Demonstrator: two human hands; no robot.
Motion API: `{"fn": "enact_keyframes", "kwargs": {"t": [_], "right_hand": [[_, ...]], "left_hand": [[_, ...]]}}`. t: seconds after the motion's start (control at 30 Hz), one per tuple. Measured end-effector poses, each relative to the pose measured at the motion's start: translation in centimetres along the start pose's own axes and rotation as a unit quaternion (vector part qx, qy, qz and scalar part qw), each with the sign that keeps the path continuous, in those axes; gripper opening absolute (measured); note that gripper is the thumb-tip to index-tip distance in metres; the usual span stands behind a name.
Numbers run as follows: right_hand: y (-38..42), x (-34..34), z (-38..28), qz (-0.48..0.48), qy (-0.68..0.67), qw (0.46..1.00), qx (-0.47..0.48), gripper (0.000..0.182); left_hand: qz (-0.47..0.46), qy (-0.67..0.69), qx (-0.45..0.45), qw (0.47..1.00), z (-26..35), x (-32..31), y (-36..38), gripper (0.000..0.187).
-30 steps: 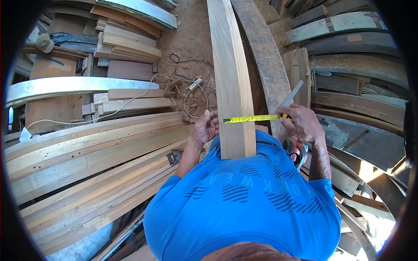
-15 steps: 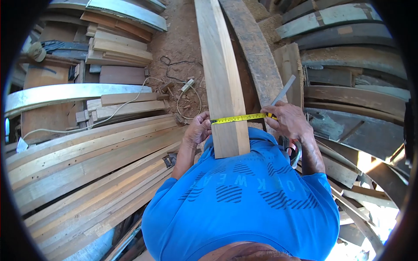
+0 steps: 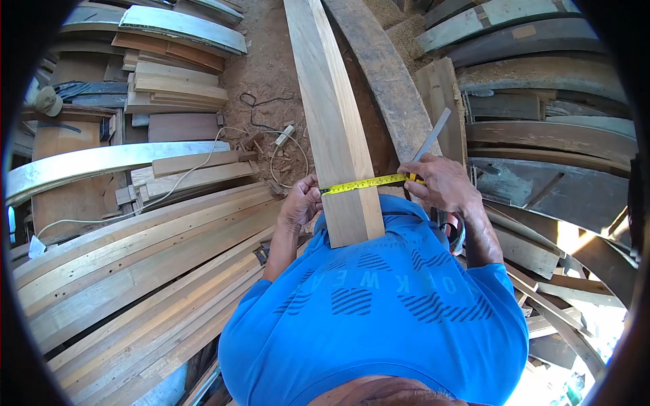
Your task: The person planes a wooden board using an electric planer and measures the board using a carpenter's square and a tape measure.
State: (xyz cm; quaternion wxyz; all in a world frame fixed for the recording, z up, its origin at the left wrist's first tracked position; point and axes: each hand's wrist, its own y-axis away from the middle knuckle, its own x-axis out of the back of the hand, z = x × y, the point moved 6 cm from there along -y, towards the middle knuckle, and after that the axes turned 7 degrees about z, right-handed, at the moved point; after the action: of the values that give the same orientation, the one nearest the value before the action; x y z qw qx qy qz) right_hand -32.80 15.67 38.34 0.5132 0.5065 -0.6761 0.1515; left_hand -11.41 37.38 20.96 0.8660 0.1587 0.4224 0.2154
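Your left hand (image 3: 300, 203) has a narrow grip, thumb and fingers closed at the end of the tape (image 3: 359, 185). Your right hand (image 3: 443, 184) closes around the tape's other end. The tape crosses the board (image 3: 330, 128), which points away from your shirt (image 3: 372, 331). 1 metal strip (image 3: 434, 132) juts past your right fingers; whether they hold it is unclear.

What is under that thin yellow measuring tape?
The thin yellow measuring tape crosses a long, pale brown wooden plank, whose surface shows on both sides of it. The strip of wood directly beneath is covered, so I cannot tell whether it bears any marks.
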Motion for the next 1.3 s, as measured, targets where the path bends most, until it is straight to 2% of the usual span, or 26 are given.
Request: {"fn": "enact_keyframes", "kwargs": {"t": [0.1,0.23,0.27,0.3,0.33,0.37,0.4,0.43,0.5,0.53,0.57,0.67,0.77,0.93,1.0,1.03,1.1,1.17,1.3], "right_hand": [[0.0,0.0,0.0,0.004,-0.006,1.000,0.005,0.038],[-0.4,-0.1,0.3,-0.002,-0.035,0.999,0.022,0.038],[-0.9,-0.4,1.0,0.024,-0.108,0.992,0.052,0.039],[-1.5,-1.0,2.2,0.053,-0.188,0.980,0.044,0.042],[-2.4,-1.7,3.5,0.084,-0.266,0.959,0.040,0.045],[-3.4,-2.6,4.9,0.111,-0.343,0.932,0.038,0.048],[-4.8,-3.9,6.8,0.158,-0.322,0.933,0.027,0.049],[-6.0,-5.4,8.3,0.143,-0.256,0.956,-0.026,0.049],[-7.8,-7.9,11.4,0.112,-0.123,0.977,-0.135,0.049],[-8.7,-9.6,13.2,0.106,-0.132,0.972,-0.163,0.050],[-9.5,-11.9,15.0,0.099,-0.144,0.966,-0.192,0.051],[-12.0,-19.6,21.0,0.093,-0.042,0.964,-0.244,0.057],[-11.0,-22.6,22.8,0.126,0.013,0.941,-0.313,0.063],[-8.6,-26.5,25.4,-0.018,-0.050,0.941,-0.334,0.069],[-6.6,-25.1,23.9,0.033,-0.069,0.929,-0.361,0.069],[-5.6,-26.5,24.2,0.047,-0.048,0.929,-0.363,0.070],[-5.5,-27.6,24.1,0.082,-0.002,0.931,-0.355,0.072],[-4.5,-28.4,23.9,0.069,0.012,0.939,-0.336,0.076],[-3.2,-26.8,21.9,0.055,0.083,0.944,-0.316,0.076]], "left_hand": [[0.010,0.001,0.007,1.000,0.4,-0.9,0.4,0.053],[-0.024,0.007,-0.018,1.000,0.1,-0.8,-0.3,0.060],[-0.023,0.033,-0.020,0.999,0.0,-1.5,-0.5,0.063],[-0.023,0.059,-0.024,0.998,0.1,-2.1,-0.6,0.067],[-0.007,0.029,-0.019,0.999,-1.2,0.0,-1.4,0.079],[0.024,0.034,-0.027,0.999,-1.2,-0.2,-1.9,0.082],[0.056,0.040,-0.034,0.997,-1.6,-0.8,-2.6,0.085],[0.089,0.047,-0.040,0.994,-1.9,-1.4,-3.2,0.088],[-0.084,0.118,-0.030,0.989,-1.4,-5.7,-4.2,0.096],[-0.170,0.150,-0.023,0.974,-1.0,-7.9,-4.2,0.099],[-0.181,0.182,-0.013,0.966,-0.9,-9.4,-4.1,0.102],[-0.202,0.251,0.016,0.946,-1.0,-12.1,-3.1,0.107],[-0.209,0.270,0.018,0.940,-0.5,-12.3,-3.4,0.110],[-0.215,0.305,0.045,0.927,-1.6,-12.2,-3.8,0.111],[-0.196,0.299,0.108,0.928,-2.4,-10.9,-3.6,0.115],[-0.197,0.291,0.133,0.927,-2.7,-10.7,-4.0,0.116],[-0.193,0.306,0.147,0.920,-3.1,-11.0,-4.4,0.121],[-0.202,0.301,0.152,0.919,-3.0,-11.6,-4.5,0.119],[-0.233,0.288,0.100,0.924,-2.4,-13.3,-4.2,0.111]]}}
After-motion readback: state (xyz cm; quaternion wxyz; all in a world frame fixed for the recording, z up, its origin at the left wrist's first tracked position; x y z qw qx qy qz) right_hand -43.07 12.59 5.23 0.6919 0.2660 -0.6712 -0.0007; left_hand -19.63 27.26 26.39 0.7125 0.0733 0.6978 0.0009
